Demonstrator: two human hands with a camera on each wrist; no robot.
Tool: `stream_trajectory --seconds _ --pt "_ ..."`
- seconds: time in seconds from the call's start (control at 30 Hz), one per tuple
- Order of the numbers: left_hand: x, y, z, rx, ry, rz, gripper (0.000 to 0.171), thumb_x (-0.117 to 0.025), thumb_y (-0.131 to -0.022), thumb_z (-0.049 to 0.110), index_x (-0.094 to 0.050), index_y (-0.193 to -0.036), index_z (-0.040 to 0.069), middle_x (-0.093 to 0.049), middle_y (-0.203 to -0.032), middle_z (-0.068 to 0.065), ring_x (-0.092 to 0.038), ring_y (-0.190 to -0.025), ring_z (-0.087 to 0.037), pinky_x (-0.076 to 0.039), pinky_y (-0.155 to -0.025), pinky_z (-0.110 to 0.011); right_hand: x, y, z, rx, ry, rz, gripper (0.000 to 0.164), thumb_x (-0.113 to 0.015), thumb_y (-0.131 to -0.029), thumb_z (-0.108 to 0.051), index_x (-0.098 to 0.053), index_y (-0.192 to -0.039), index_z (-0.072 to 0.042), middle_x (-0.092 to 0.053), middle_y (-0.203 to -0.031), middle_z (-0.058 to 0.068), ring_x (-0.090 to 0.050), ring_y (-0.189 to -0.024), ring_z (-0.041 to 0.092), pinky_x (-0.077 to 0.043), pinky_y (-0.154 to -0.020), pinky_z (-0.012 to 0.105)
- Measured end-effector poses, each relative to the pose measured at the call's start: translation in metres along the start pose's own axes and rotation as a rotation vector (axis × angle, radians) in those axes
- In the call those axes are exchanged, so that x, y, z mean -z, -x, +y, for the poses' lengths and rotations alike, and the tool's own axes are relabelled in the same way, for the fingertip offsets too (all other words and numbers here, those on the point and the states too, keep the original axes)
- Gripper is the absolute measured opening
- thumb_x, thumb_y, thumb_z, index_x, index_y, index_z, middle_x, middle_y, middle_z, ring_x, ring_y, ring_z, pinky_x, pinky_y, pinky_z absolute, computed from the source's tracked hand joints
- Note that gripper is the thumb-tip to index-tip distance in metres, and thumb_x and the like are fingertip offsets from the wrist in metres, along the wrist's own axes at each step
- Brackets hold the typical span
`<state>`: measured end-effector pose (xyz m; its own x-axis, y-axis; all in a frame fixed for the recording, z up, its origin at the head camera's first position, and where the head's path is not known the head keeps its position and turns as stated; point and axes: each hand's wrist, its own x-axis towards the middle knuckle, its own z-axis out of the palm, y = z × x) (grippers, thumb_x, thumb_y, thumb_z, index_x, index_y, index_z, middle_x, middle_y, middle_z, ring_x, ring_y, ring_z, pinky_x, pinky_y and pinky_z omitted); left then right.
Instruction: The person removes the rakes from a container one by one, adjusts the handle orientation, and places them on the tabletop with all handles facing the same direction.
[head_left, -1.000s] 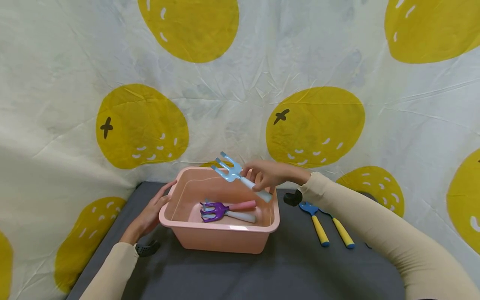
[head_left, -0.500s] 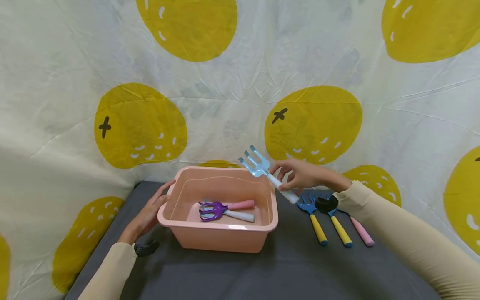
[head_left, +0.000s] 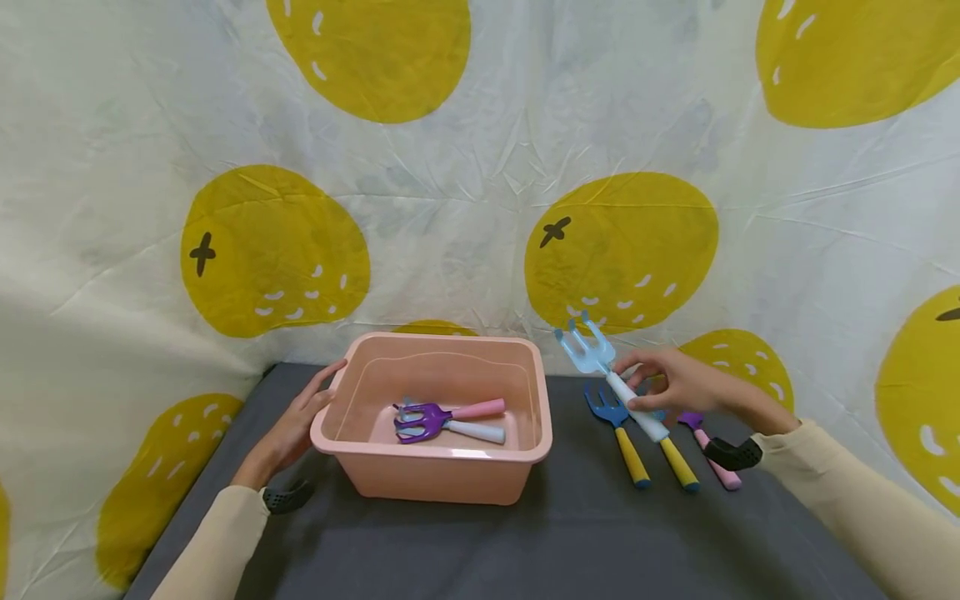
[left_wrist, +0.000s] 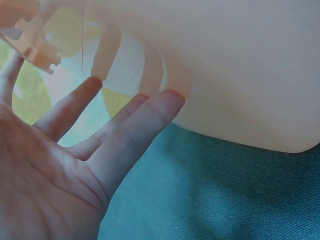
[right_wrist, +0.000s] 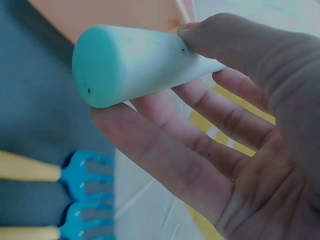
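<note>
My right hand (head_left: pixel 678 383) pinches the white handle of a light blue hand fork (head_left: pixel 591 353) between thumb and fingers, tines pointing up and left, above the tools on the right. The right wrist view shows the handle's pale green end (right_wrist: pixel 97 67). At the left, my left hand (head_left: pixel 291 427) rests its outstretched fingers against the end of a pink plastic basin (head_left: pixel 435 482); the left wrist view has the fingertips (left_wrist: pixel 175 100) on its wall. Inside the basin, a purple fork with a pink handle (head_left: pixel 480 409) lies across a light blue one with a white handle (head_left: pixel 480 432).
Right of the basin, two blue forks with yellow handles (head_left: pixel 632 458) lie side by side on the dark cloth (head_left: pixel 450 550); the held fork partly covers one. Beside them is a purple tool with a pink handle (head_left: pixel 723 471). A patterned curtain (head_left: pixel 465 250) hangs behind.
My right hand has carried the light blue fork from above the basin to the right, over the blue forks, and slightly lower. My left hand has stayed at the basin's end.
</note>
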<state>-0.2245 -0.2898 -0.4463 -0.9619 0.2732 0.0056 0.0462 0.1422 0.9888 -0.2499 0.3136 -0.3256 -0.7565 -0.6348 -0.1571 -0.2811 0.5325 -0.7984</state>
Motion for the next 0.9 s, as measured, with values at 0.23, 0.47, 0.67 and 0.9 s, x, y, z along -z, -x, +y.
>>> stream_trajectory --seconds 0.23,0.47,0.67,0.9 --pt "-0.001 0.001 -0.001 0.014 -0.008 0.005 0.060 -0.040 -0.111 0.042 -0.015 -0.165 0.034 -0.009 -0.170 -0.013 -0.031 -0.144 -0.049 -0.041 -0.102 -0.069 -0.008 0.041 0.041 0.019 -0.039 0.066 0.047 -0.072 -0.096 -0.009 -0.052 -0.137 0.002 -0.062 -0.112 0.025 -0.072 -0.083 0.027 -0.059 -0.054 0.049" --pt "-0.004 0.001 -0.004 -0.007 0.014 -0.020 0.060 -0.038 -0.112 0.039 -0.013 -0.166 0.032 -0.010 -0.169 -0.017 -0.033 -0.141 -0.052 -0.046 -0.098 -0.066 -0.024 0.085 0.081 -0.063 -0.129 0.088 0.048 -0.068 -0.098 -0.008 -0.048 -0.140 0.004 -0.060 -0.113 0.025 -0.069 -0.079 0.029 -0.058 -0.053 0.048" --pt "-0.006 -0.001 -0.004 -0.027 0.018 -0.031 0.060 -0.037 -0.112 0.036 -0.012 -0.166 0.029 -0.007 -0.170 -0.016 -0.028 -0.144 -0.051 -0.041 -0.102 -0.068 -0.039 0.124 0.112 -0.174 -0.202 0.108 0.053 -0.066 -0.100 -0.010 -0.043 -0.145 0.006 -0.060 -0.119 0.024 -0.068 -0.089 0.027 -0.059 -0.058 0.051" --pt "-0.007 0.000 -0.004 -0.018 0.010 -0.025 0.060 -0.038 -0.112 0.037 -0.013 -0.166 0.029 -0.007 -0.170 -0.016 -0.028 -0.144 -0.050 -0.038 -0.104 -0.069 -0.053 0.163 0.147 -0.218 -0.316 0.076 0.038 -0.059 -0.104 -0.010 -0.054 -0.141 -0.014 -0.063 -0.116 0.026 -0.069 -0.084 0.028 -0.059 -0.059 0.052"
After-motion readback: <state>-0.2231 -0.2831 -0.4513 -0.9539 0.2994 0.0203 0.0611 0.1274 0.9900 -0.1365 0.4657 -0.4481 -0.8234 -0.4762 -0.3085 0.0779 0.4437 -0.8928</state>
